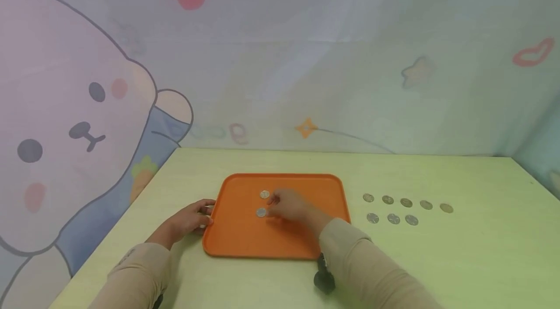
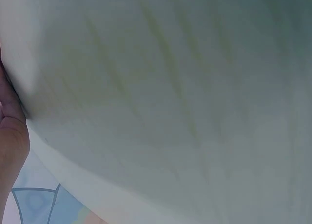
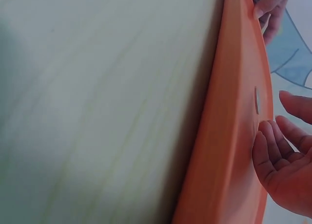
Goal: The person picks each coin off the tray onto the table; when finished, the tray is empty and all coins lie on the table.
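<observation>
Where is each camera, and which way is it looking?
Head view: sits on the person's head, looks forward and down at the orange tray, the coins and the table; shows both sleeves, the left hand and the right hand.
Left wrist view: sits on the left wrist, looks across bare tabletop; only the heel of the left hand shows.
Right wrist view: sits on the right wrist, looks along the tray; shows the right hand's fingers, with the left hand's fingers at the far rim.
Shared: head and right wrist views both show the tray and both hands.

Blurred pale table [image 2: 170,97] — left hand [image 2: 9,136] at its edge.
</observation>
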The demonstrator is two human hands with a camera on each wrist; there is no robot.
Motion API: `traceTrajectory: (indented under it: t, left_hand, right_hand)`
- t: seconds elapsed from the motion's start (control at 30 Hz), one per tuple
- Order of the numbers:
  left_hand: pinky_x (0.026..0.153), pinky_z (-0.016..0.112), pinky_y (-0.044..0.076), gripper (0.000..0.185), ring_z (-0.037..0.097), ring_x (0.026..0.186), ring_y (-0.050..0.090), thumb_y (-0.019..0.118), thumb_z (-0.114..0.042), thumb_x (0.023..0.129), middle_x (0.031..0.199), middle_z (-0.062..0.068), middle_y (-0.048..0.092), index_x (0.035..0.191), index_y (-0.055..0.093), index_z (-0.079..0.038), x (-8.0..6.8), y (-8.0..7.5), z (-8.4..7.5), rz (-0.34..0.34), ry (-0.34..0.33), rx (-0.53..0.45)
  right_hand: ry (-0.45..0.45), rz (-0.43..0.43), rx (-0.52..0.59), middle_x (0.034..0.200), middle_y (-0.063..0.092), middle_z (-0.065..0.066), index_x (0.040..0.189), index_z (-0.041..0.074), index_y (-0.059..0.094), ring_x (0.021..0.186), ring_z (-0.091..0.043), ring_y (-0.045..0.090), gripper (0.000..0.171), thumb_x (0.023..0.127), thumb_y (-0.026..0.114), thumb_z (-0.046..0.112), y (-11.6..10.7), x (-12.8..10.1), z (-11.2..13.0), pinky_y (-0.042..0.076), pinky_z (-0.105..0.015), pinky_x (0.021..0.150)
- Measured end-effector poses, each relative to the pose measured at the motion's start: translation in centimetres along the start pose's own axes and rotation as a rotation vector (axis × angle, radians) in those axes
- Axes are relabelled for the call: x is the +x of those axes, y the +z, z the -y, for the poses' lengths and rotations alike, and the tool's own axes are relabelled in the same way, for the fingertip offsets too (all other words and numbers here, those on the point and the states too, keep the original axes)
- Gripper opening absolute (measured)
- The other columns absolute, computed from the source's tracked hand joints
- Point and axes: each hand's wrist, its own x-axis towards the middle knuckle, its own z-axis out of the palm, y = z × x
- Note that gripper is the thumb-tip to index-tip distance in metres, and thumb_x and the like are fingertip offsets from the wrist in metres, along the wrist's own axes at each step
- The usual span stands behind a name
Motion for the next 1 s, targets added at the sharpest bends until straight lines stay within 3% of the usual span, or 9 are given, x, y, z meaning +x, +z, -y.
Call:
traceTrajectory:
  t: [0.23, 0.4, 0.6, 0.67, 0.83, 0.9, 1.0]
  left_hand:
    - [0.071, 0.034, 0.046, 0.05, 0.018, 0.083, 0.05, 0.048, 0.004, 0.079, 0.105, 0.017, 0.039, 0.126, 0.031, 0.006, -0.1, -0.1, -0.1, -0.002, 0.012, 0.0]
    - [0.071, 0.035, 0.046, 0.05, 0.019, 0.084, 0.05, 0.048, 0.004, 0.079, 0.106, 0.017, 0.04, 0.126, 0.031, 0.006, -0.3, -0.1, 0.0, 0.001, 0.023, -0.006]
    - [0.072, 0.037, 0.046, 0.051, 0.021, 0.086, 0.051, 0.048, 0.004, 0.078, 0.109, 0.018, 0.041, 0.127, 0.032, 0.004, -0.2, 0.0, 0.0, -0.004, 0.014, -0.002]
    - [0.072, 0.037, 0.046, 0.051, 0.021, 0.086, 0.051, 0.048, 0.004, 0.078, 0.109, 0.018, 0.041, 0.126, 0.032, 0.004, -0.2, 0.0, 0.0, -0.011, 0.006, 0.004]
    - [0.072, 0.037, 0.046, 0.051, 0.022, 0.086, 0.051, 0.047, 0.005, 0.078, 0.11, 0.019, 0.041, 0.126, 0.031, 0.005, -0.2, 0.1, 0.0, -0.009, 0.003, 0.003]
    - [0.072, 0.037, 0.046, 0.05, 0.022, 0.085, 0.051, 0.046, 0.005, 0.078, 0.109, 0.019, 0.041, 0.126, 0.032, 0.005, -0.2, 0.1, 0.0, -0.014, 0.0, -0.002]
    - [0.072, 0.037, 0.046, 0.049, 0.021, 0.085, 0.051, 0.046, 0.005, 0.078, 0.108, 0.018, 0.041, 0.126, 0.033, 0.004, -0.2, 0.1, -0.1, -0.027, -0.006, -0.006]
  right_hand:
    - [0.003, 0.003, -0.083, 0.092, 0.055, -0.007, 0.092, -0.001, 0.055, 0.063, -0.014, 0.048, 0.021, 0.076, 0.062, 0.01, 0.8, 0.9, 0.4, 0.04, -0.025, 0.058]
    - [-0.016, -0.008, -0.194, 0.086, 0.055, -0.007, 0.086, -0.001, 0.056, 0.067, -0.015, 0.048, 0.017, 0.077, 0.063, 0.011, 1.3, 1.3, 0.9, 0.04, -0.026, 0.06]
    - [-0.026, -0.033, -0.285, 0.11, 0.054, -0.016, 0.078, 0.002, 0.055, 0.101, -0.025, 0.049, 0.012, 0.077, 0.063, 0.011, 1.7, 1.4, 1.0, 0.039, -0.027, 0.066]
    - [-0.025, -0.036, -0.309, 0.105, 0.057, -0.015, 0.076, 0.004, 0.054, 0.098, -0.024, 0.051, 0.012, 0.077, 0.062, 0.012, 1.9, 1.6, 1.0, 0.038, -0.027, 0.065]
    - [0.009, -0.048, -0.35, 0.081, 0.057, -0.005, 0.073, 0.006, 0.052, 0.071, -0.017, 0.048, 0.013, 0.076, 0.063, 0.012, 2.2, 1.9, 0.9, 0.037, -0.026, 0.062]
    - [0.017, -0.05, -0.352, 0.09, 0.058, -0.006, 0.072, 0.006, 0.051, 0.075, -0.017, 0.049, 0.014, 0.076, 0.064, 0.012, 2.2, 1.9, 0.9, 0.037, -0.026, 0.063]
    - [0.006, -0.052, -0.348, 0.109, 0.055, -0.011, 0.071, 0.006, 0.05, 0.094, -0.021, 0.051, 0.015, 0.075, 0.064, 0.01, 2.2, 1.8, 1.0, 0.038, -0.026, 0.065]
